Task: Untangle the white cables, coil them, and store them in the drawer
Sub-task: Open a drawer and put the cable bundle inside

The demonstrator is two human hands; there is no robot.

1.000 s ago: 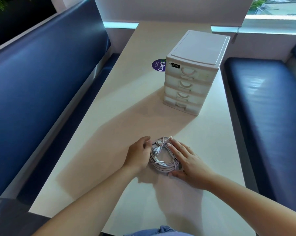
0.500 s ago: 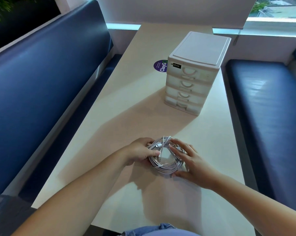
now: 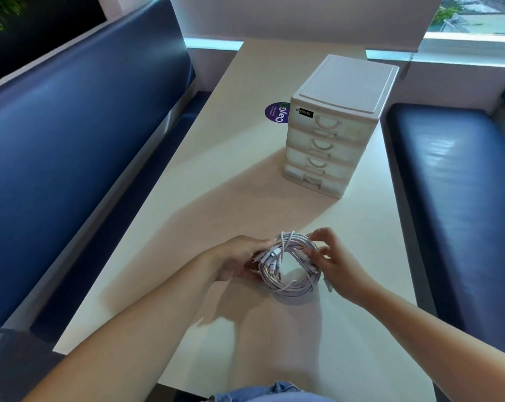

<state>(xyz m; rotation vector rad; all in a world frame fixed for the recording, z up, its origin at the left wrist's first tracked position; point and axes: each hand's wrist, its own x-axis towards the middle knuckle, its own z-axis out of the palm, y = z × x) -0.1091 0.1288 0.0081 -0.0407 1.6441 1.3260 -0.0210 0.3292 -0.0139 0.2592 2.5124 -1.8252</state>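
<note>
A bundle of white cables (image 3: 292, 282), wound into a rough ring with several plug ends showing, is tilted up off the cream table (image 3: 216, 198). My left hand (image 3: 239, 261) grips the ring's left side, fingers curled round the strands. My right hand (image 3: 332, 262) pinches strands on the ring's right side with curled fingertips. The white four-drawer unit (image 3: 332, 132) stands farther back on the table, slightly right, all its drawers closed.
A round purple sticker (image 3: 277, 113) lies on the table left of the drawer unit. Blue padded benches (image 3: 71, 146) run along both long sides of the table. A window sill (image 3: 463, 50) crosses behind.
The cable ring, flat on the table under both hands before, is now lifted and tilted. My left hand has closed round its left side; my right hand went from lying flat to pinching strands.
</note>
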